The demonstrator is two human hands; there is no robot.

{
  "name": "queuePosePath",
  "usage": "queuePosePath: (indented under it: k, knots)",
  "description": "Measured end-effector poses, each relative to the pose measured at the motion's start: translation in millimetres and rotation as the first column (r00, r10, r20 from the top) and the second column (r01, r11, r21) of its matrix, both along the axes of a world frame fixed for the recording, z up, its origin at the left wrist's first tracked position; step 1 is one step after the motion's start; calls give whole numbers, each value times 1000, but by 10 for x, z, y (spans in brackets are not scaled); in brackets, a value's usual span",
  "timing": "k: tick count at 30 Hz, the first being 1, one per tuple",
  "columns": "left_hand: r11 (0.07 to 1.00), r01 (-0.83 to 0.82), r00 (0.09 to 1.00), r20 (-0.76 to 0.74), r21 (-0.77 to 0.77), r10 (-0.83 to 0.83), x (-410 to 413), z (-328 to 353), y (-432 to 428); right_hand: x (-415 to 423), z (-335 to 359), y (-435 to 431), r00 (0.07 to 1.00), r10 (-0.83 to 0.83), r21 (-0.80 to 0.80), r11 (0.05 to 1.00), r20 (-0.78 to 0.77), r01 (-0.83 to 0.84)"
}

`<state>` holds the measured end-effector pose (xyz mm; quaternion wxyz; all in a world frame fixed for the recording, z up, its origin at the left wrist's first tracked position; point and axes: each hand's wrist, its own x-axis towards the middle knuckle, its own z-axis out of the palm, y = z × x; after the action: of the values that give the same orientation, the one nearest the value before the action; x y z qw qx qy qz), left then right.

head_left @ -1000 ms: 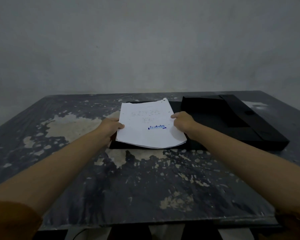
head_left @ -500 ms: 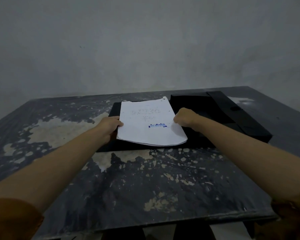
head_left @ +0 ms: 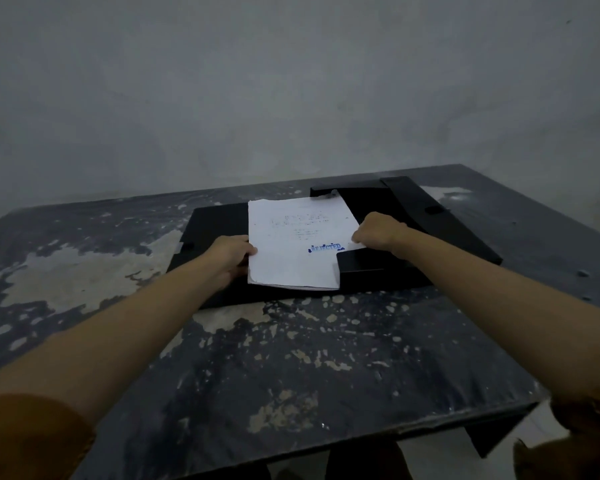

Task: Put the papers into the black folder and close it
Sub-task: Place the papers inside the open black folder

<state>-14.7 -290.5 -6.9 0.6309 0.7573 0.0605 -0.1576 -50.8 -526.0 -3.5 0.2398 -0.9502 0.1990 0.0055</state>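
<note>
- The surface (head_left: 291,368) was a dark, worn slab, its coating flaked away in pale, ragged patches, most heavily toward the left edge.
- A black folder (head_left: 219,230) lay open and flat near the far edge, matte and rigid-looking, with straight flaps folded out toward the far right corner.
- The papers (head_left: 291,251) were a thin white stack, rectangular, with faint handwriting and a blue "REJECTED" stamp (head_left: 325,247) near the lower right; the near edge showed several sheets slightly fanned.
- The stack rested on the folder's open panel, and a short black flap (head_left: 361,261) overlapped its near right corner.
- The left hand (head_left: 231,254) pinched the papers' left edge, thumb on top and fingers curled beneath.
- The right hand (head_left: 378,230) was closed on the papers' right edge, knuckles up, just above the short flap.
- Both forearms were bare, with orange-brown sleeves (head_left: 32,441) at the lower corners of the view.
- A plain grey wall (head_left: 291,98) stood behind the far edge.
</note>
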Motion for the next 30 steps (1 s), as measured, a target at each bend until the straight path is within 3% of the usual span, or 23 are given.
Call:
queuePosePath:
  k: [10,14,18,25,30]
  knots:
    - [1000,20,1000,9,-9,-20,-31,-34,-321,-112,-13,-305,1000,18,-35,999,8,-18]
    - [1000,14,1000,9,-9,-14,-23,-58,-381,-154,31,-489,996,31,-240,971,88,-9]
    - [1000,1,1000,-4,-1,-1,-9,-58,-410,-164,-22,-702,1000,-10,-413,910,20,18]
    - [1000,-5,1000,-12,-6,5,7,-79,-482,-125,-82,-911,996,-74,-326,944,-46,55]
    - [1000,4,1000,-22,-15,-5,-11,-98,-541,-132,-76,-936,997,-72,-287,955,-2,69]
